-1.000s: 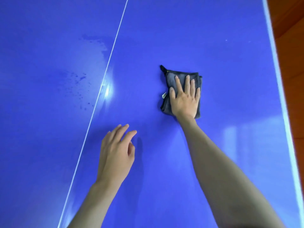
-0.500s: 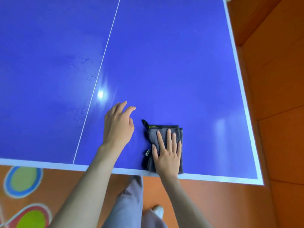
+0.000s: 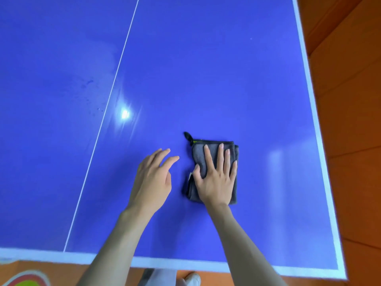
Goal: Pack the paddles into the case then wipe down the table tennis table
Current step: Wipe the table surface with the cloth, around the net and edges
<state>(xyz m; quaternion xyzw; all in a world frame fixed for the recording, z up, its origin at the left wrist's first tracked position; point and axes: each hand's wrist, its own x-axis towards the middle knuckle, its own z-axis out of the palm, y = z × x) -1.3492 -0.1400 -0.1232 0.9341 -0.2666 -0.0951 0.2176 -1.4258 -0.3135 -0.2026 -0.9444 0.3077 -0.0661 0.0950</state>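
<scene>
The blue desk [image 3: 206, 69] fills almost the whole view, with a white centre line [image 3: 107, 104] and white edge bands; an orange floor [image 3: 350, 141] lies to the right and below. A folded grey cloth [image 3: 214, 153] lies flat on the right half of the desk, near the front edge. The right hand [image 3: 216, 178] presses on it with straight, spread fingers [image 3: 221, 155]. The left hand [image 3: 153, 180] is just beside the cloth, fingers relaxed and holding nothing; it perhaps hovers a little above the surface. Small dark specks [image 3: 88, 83] show left of the line.
</scene>
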